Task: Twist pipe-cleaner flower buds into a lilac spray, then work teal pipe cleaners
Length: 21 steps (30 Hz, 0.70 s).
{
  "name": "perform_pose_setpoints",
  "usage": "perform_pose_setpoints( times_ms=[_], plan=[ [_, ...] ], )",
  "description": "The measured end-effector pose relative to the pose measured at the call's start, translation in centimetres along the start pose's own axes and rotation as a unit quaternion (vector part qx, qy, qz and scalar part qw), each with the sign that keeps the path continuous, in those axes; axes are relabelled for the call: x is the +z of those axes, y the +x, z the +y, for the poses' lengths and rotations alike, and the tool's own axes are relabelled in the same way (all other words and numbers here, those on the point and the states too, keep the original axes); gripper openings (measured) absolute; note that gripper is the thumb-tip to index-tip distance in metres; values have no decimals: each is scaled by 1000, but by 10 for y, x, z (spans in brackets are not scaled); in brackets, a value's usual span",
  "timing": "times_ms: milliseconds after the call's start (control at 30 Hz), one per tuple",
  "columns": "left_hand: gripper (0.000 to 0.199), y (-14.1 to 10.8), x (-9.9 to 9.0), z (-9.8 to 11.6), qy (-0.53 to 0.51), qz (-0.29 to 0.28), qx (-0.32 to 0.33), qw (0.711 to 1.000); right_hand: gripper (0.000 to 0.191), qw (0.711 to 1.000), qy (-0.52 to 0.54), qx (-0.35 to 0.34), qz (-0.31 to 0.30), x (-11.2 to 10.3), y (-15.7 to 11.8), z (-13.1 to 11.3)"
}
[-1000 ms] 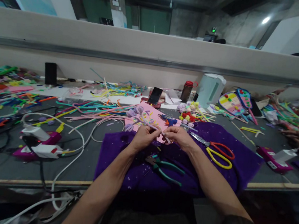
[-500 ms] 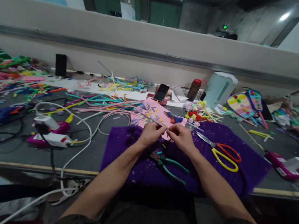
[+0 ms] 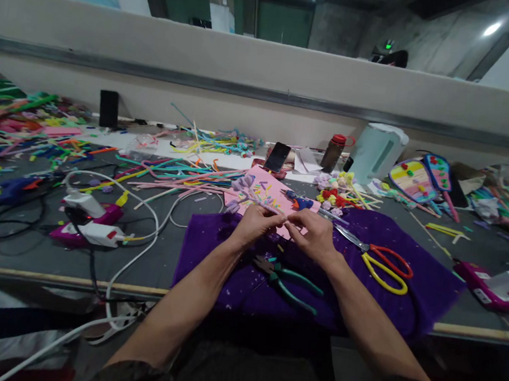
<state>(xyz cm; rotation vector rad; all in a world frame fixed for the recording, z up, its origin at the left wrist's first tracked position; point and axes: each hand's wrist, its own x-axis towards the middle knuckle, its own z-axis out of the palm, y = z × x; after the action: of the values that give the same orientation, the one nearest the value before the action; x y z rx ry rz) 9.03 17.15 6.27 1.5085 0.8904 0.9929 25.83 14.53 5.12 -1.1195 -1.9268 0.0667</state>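
Note:
Both hands meet over a purple cloth [image 3: 211, 241]. My left hand [image 3: 257, 225] pinches the stem of a lilac pipe-cleaner flower [image 3: 241, 190], whose fuzzy petals stick out to the left. My right hand [image 3: 312, 231] is closed at the other end of that stem, fingertips almost touching the left ones. Behind them lies a pink sheet [image 3: 283, 203] strewn with small coloured snippets. Pliers with green handles [image 3: 292, 282] rest on the cloth just below my hands. To the right are scissors with red and yellow handles [image 3: 384, 268].
A glue gun [image 3: 297, 201] lies behind my right hand. Farther back stand a phone [image 3: 277, 156], a brown bottle [image 3: 333, 152] and a pale kettle [image 3: 376, 153]. Power strips [image 3: 87, 229] with looping cables lie left. Pipe cleaners [image 3: 186, 176] spread across the table. Another person's hand shows at far right.
The view has shifted slightly. Both hands stay together on the flower stem, with the right fingers bent a little differently. Another person's hand has come into sight at the right edge.

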Motion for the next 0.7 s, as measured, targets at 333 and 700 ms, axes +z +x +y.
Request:
perform_pose_setpoints(
  times_ms=[333, 700],
  plan=[
    [17, -3, 1, 6, 3, -12, 27, 1000, 25, 832, 422, 307, -186, -10, 9, 16],
    [22, -4, 1, 6, 54, -50, 21, 997, 21, 866, 393, 251, -179, -5, 6, 13]
  ],
)
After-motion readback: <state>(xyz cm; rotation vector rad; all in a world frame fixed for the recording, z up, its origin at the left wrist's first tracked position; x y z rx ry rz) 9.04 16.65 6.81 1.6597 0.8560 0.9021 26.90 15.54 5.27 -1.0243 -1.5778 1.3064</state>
